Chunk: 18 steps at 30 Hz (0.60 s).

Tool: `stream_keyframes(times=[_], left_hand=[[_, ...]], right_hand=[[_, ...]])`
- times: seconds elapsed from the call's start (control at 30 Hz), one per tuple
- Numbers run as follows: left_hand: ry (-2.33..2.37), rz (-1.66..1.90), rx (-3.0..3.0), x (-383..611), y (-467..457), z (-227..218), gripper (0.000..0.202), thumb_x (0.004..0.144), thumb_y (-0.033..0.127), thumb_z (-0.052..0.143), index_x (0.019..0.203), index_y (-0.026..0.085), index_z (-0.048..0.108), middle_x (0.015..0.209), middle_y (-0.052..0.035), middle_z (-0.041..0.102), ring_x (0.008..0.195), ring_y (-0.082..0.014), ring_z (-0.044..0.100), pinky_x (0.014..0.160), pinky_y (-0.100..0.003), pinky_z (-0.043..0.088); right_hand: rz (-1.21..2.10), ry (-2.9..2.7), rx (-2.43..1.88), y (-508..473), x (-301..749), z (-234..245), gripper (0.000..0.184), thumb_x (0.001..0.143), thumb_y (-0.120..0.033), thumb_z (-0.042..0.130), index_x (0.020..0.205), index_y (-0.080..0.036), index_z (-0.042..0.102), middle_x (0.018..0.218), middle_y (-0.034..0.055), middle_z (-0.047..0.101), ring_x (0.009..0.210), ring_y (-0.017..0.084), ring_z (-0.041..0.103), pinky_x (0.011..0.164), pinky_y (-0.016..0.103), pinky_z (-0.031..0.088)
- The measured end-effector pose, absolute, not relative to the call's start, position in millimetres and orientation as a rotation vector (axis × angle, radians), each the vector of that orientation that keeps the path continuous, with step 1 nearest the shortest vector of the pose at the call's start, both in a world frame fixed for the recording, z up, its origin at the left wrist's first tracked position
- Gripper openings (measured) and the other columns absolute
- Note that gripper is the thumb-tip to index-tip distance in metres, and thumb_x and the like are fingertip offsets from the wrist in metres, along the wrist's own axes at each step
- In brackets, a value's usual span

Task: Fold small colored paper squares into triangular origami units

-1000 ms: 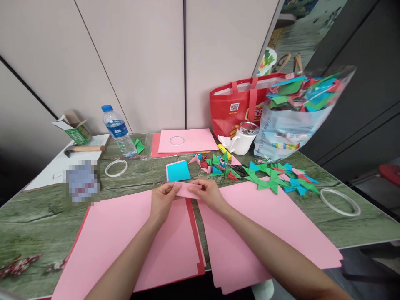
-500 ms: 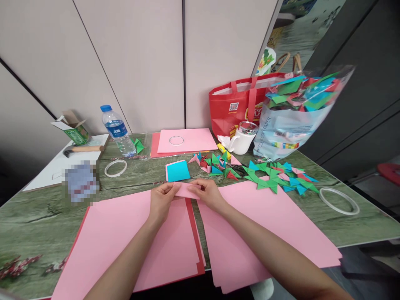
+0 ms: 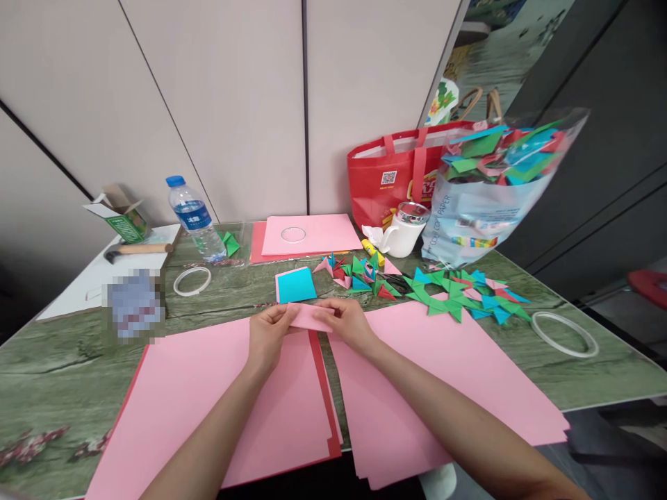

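Between my two hands is a small folded piece of pink paper [image 3: 311, 319], held level by its two ends. My left hand [image 3: 269, 337] pinches the left end between thumb and fingers. On the other end, my right hand [image 3: 350, 323] has a similar pinch, thumb on the near face. Just beyond the hands lie small blue paper squares [image 3: 297, 285] with a pink edge showing under them. Large pink sheets lie below each forearm, a left stack [image 3: 219, 403] with red edges and a right stack [image 3: 448, 368].
Folded paper pieces [image 3: 359, 276] and green-blue paper rings [image 3: 442, 295] lie beyond my right hand. Behind stand a white mug [image 3: 404, 236], a red bag [image 3: 372, 180] and a filled plastic bag [image 3: 479, 215]. Leftward are a bottle [image 3: 195, 222], a tape roll [image 3: 192, 281] and a hammer [image 3: 138, 249].
Almost nothing differs. Both hands keep the same pinch on the folded pink paper, and the whole view has shifted very slightly.
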State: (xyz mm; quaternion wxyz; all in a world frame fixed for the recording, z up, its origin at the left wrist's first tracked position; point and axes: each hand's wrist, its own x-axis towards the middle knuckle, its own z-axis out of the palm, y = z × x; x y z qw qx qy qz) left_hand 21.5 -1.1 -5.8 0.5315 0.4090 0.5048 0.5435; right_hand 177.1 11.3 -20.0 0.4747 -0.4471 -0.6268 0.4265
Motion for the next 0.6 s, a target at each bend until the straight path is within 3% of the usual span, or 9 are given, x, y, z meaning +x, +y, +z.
stream_keyframes(times=[0.6], left_hand=[[1.173,1.310,0.961,21.7,-1.1,-7.9,0.025,0.059,0.033,0.072,0.070,0.011,0.070,0.065,-0.0026,0.067,0.062,-0.0143,0.059,0.063,-0.029,0.054]], right_hand=[[1.068,-1.524,-1.103,12.8,177.4,-20.4,0.016,0.069,-0.030,0.061,0.070,-0.016,0.067,0.065,0.0019,0.064,0.059,0.014,0.054,0.056,0.025,0.040]])
